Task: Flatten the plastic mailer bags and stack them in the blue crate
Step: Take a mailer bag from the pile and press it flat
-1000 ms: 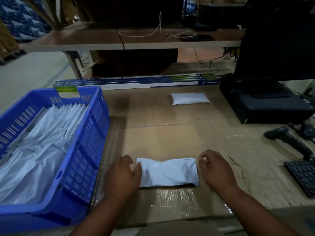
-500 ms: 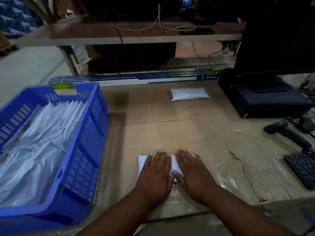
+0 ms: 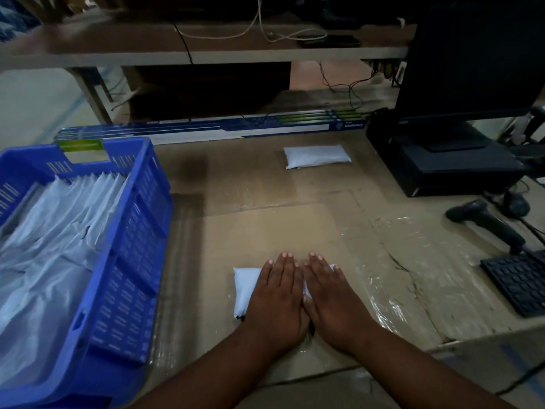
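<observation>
packing station: blue crate (image 3: 141,231), barcode scanner (image 3: 486,222), monitor (image 3: 472,54), keyboard (image 3: 519,281).

cardboard-covered table (image 3: 265,225) with blue crate (image 3: 132,231), 2 white mailer bags (image 3: 317,156), scanner (image 3: 486,221), keyboard (image 3: 519,283)

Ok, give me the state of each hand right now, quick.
Left hand: open, fingers straight, pressing flat on the white mailer bag.
Right hand: open, fingers straight, pressing flat on the same bag.

Both hands, left hand (image 3: 278,293) and right hand (image 3: 331,296), flat, side by side
</observation>
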The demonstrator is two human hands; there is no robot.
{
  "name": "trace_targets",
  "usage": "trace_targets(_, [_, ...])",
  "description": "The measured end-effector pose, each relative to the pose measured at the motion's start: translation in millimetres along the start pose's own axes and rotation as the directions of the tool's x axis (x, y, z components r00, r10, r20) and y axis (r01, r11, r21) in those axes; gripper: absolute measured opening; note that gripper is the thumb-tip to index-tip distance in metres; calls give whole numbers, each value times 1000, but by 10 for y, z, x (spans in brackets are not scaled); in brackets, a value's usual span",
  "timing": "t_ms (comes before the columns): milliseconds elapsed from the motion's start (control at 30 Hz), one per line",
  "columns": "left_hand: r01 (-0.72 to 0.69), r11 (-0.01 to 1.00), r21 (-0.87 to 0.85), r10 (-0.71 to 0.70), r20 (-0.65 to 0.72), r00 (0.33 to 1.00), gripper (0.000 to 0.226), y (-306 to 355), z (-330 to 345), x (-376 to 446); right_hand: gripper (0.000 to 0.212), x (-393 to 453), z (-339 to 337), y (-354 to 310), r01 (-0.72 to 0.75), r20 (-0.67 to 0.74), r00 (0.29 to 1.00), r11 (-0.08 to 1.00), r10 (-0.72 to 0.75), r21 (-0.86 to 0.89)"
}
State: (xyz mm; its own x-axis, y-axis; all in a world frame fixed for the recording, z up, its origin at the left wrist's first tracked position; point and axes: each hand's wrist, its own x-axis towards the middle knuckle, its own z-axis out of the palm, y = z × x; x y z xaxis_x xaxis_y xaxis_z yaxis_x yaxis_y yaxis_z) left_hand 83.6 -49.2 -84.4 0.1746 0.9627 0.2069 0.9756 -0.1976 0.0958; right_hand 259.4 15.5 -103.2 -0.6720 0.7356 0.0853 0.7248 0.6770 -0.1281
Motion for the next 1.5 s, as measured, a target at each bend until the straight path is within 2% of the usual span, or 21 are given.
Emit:
trace_targets(367, [-32, 995, 92, 28, 39, 999, 75, 25, 38, 86, 66, 43, 79, 60, 45, 3, 999, 999, -45, -12])
trace_targets(900, [-39, 999, -27, 39, 29, 999, 73, -45, 90, 27, 71, 81, 47, 31, 26, 68, 997, 1000, -27, 7])
trace_targets(1167, [9, 996, -83, -8, 16, 1000, 71, -44, 24, 13, 71, 91, -8, 23, 15, 131, 991, 999, -20, 38])
trace_targets(1367, [36, 993, -112, -27, 78, 997, 69, -86, -133, 16, 96, 144, -194, -8, -11, 224, 975, 997, -6, 75])
trace_targets(1433, [55, 991, -119, -43, 100, 994, 65, -79, -235, 78, 90, 190, -330, -60, -33, 198, 980, 997, 18, 73])
trace_targets(1500, [69, 996, -51, -63, 106, 992, 65, -87, -287, 155, 80, 270, -430, -137, -46, 125, 992, 995, 35, 88])
